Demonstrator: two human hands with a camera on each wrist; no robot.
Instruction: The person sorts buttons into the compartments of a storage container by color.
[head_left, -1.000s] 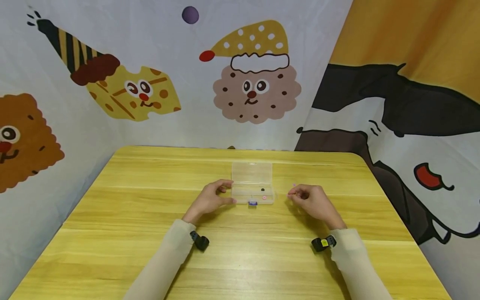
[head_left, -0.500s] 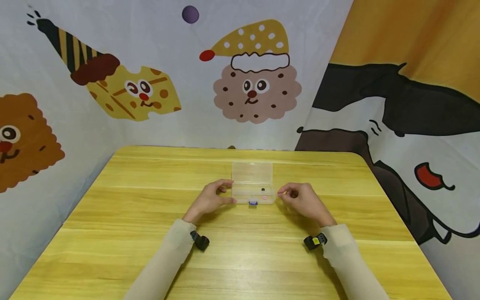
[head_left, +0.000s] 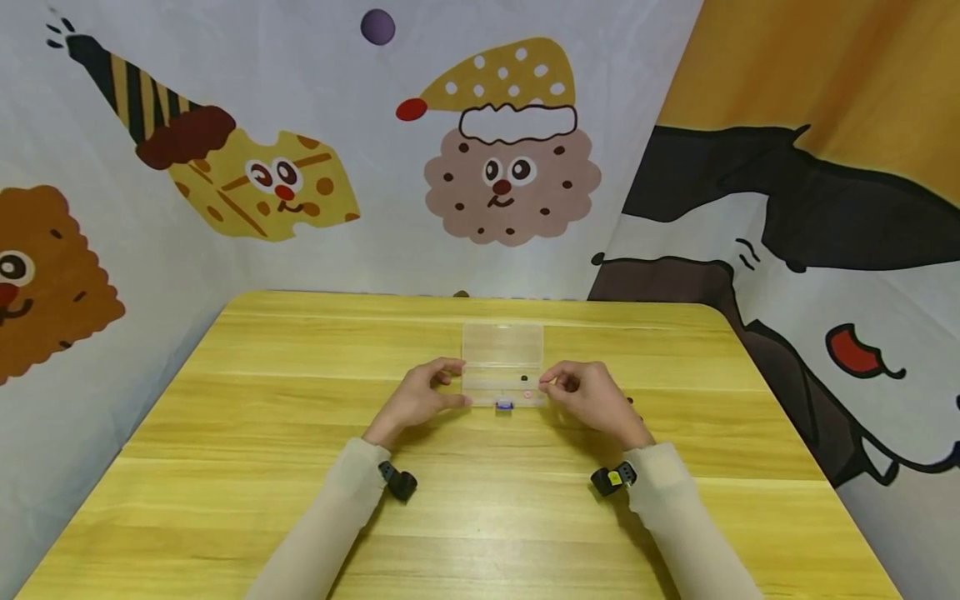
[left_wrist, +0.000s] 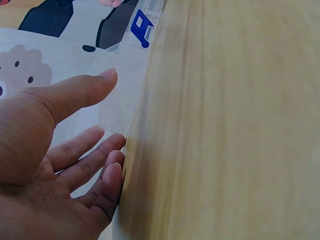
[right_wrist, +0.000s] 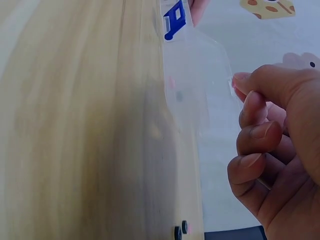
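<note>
On the yellow wooden tabletop [head_left: 300, 433], mid-centre, left hand [head_left: 417, 398] sits at the left end of the clear plastic box [head_left: 502, 360]; thumb and fingers bracket that end, fingers mostly straight, fingertips [left_wrist: 112, 172] against the box wall in the left wrist view, so this grip is steadying, not clamped. Box lies flat with lid open toward the far side, blue latch [head_left: 504, 405] on the near edge, a small black bead [head_left: 524, 378] and a pink bead [head_left: 527, 394] inside the right part. Right hand [head_left: 587, 397] is just beside the box's right end, fingers curled, thumb and forefinger pinched together as if on something tiny; the item itself is too small to make out, so cannot tell what this grip holds. Judgement: the box looks light, thin-walled, stiff but slick, likely to slide, so hold it by the end walls. Beads look tiny, hard and rolly; fingertip pinch only.
</note>
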